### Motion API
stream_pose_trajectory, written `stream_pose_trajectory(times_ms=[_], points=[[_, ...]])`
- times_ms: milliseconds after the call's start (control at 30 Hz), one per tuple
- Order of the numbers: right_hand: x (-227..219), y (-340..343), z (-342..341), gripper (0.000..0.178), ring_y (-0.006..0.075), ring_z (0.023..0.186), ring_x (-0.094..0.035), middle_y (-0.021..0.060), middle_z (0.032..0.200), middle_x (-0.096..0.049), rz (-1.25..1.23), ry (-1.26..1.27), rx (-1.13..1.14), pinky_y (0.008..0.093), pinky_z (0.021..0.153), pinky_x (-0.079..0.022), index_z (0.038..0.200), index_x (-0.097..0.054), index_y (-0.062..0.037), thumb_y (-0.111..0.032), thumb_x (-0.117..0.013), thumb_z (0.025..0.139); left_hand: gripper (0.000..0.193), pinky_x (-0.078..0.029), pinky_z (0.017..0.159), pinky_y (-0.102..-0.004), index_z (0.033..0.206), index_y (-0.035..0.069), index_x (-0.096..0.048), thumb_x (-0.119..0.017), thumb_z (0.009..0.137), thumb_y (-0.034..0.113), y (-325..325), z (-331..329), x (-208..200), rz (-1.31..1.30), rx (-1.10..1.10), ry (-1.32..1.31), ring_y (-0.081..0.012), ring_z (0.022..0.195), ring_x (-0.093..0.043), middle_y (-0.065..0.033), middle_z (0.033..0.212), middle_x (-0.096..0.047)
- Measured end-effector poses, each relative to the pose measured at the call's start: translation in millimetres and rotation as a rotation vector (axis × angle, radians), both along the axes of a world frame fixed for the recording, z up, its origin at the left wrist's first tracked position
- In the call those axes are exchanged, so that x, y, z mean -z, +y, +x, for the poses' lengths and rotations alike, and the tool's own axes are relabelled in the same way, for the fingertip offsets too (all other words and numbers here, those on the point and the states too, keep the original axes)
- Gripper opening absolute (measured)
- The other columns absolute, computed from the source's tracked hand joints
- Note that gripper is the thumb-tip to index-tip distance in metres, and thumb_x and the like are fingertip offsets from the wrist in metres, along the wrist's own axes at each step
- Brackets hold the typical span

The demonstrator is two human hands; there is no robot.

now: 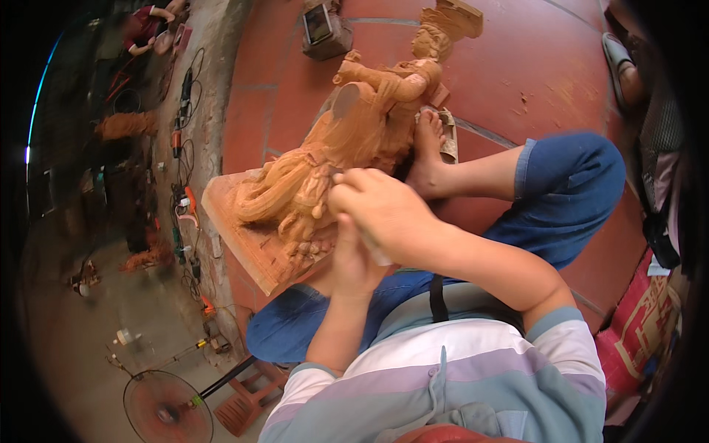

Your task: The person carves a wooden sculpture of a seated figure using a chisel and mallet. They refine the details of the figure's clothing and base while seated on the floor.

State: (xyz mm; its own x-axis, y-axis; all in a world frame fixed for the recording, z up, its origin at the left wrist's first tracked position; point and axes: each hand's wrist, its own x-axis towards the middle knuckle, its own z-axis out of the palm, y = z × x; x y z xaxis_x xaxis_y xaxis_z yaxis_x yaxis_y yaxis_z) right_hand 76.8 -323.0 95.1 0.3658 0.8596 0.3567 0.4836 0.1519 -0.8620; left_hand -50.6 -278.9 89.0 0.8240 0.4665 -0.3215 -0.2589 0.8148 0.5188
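A carved wooden statue [354, 136] lies tilted across the floor in front of me, its head at the far end and its square base [247, 255] nearest my left. My right hand [384, 210] is closed, its fingertips against the carving just above the base. Just below it, my left hand [354, 262] is closed with the thumb up. A pale end of something pokes out under my right hand; what it is stays hidden. Beside the statue's upper part rests my bare foot [428, 151].
A wooden block with a phone-like device [317, 23] stands on the tiles beyond. Power tools and cords [177, 144] line the ledge at left. A standing fan [168, 407] and a brown plastic chair [240, 406] are lower left. Another person sits far left; a sandalled foot shows at right.
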Motion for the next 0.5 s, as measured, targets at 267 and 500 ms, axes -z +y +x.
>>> stream_pose_trajectory(times_ms=[267,500], points=[[56,-39,23,0.02,0.0144,0.097,-0.059,0.0092,0.11,-0.061,0.101,1.125,0.035,0.0271,0.084,-0.047,0.108,-0.063,-0.0006,-0.002,-0.059,0.089,0.021,-0.045,0.08,-0.0247,0.111,0.001,-0.059,-0.049,0.097,0.013,-4,6,-4,1.12,0.021,0.624,-0.0124,0.09,-0.055,-0.0049,0.1,-0.058],[35,6,22,0.031,0.0113,0.1,-0.056,0.0068,0.106,-0.06,0.149,1.337,-0.225,0.0242,0.084,-0.046,0.116,-0.055,-0.0014,-0.007,-0.062,0.087,0.078,-0.049,0.073,-0.0247,0.148,0.001,-0.011,-0.059,0.087,0.002,0,-8,-24,1.515,-0.012,0.681,-0.0134,0.08,-0.059,-0.0084,0.095,-0.061]])
